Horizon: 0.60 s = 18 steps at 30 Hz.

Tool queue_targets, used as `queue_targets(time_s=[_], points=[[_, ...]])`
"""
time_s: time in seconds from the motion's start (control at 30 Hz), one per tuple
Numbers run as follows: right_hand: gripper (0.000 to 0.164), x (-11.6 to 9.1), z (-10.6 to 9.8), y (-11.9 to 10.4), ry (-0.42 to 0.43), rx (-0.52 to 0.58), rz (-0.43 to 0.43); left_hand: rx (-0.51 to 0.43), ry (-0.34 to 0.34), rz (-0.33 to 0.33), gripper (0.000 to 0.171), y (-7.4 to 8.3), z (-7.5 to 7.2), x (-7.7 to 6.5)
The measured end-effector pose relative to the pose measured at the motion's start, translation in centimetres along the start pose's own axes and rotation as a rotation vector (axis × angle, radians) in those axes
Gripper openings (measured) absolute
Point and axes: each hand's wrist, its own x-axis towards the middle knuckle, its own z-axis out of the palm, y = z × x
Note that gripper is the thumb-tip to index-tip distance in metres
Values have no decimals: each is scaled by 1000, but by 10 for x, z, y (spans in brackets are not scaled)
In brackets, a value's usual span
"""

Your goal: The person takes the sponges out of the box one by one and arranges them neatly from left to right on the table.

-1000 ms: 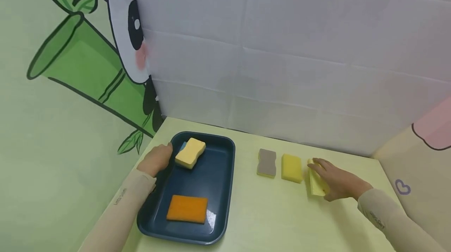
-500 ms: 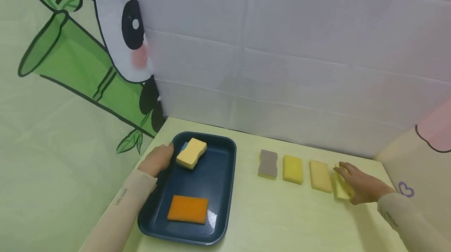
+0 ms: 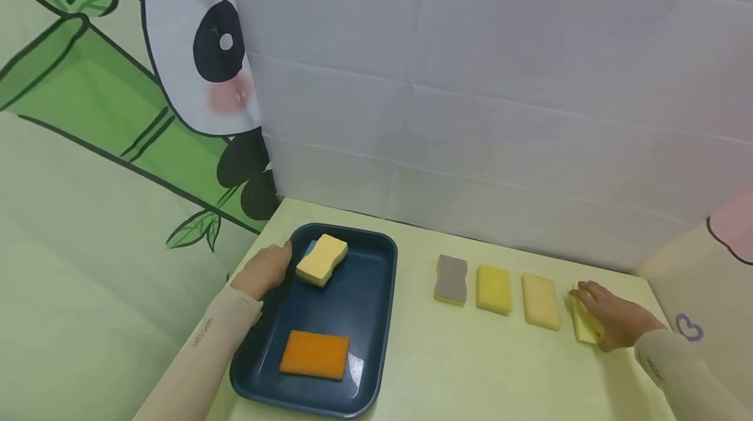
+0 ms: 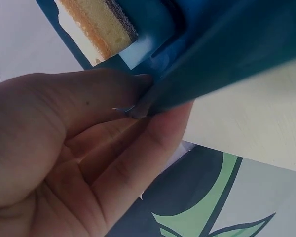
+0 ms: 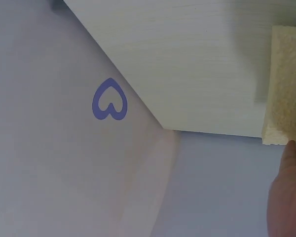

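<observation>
My left hand (image 3: 264,270) pinches the left rim of a dark blue tray (image 3: 329,303), thumb inside and fingers outside, as the left wrist view shows. At the right end of a row on the table, my right hand (image 3: 620,316) grips a pale yellow sponge (image 3: 585,321) from above. A fingertip touches that sponge's end in the right wrist view (image 5: 288,84). Left of it lie a pale yellow sponge (image 3: 540,302), a bright yellow sponge (image 3: 493,289) and a grey-topped, waisted sponge (image 3: 451,278).
Inside the tray, a cream waisted sponge (image 3: 322,259) lies over something blue near the far end. An orange sponge (image 3: 315,355) lies flat near the tray's front. A white sheet hangs behind the table, with printed walls on both sides.
My right hand has moved right along the row with its sponge, and the pale yellow sponge beside it has come fully into view. The left hand keeps its hold on the tray.
</observation>
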Motion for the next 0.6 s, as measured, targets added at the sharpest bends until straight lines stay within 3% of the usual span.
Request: queue_targets(time_s=[0.4,0.6], points=[[99,45,-8,91,-79,-39,-73,-35,21,-106,45,33,2,22],[94,46,4,78,-55,-28,-53,-24,18,-110,45,27,4,24]])
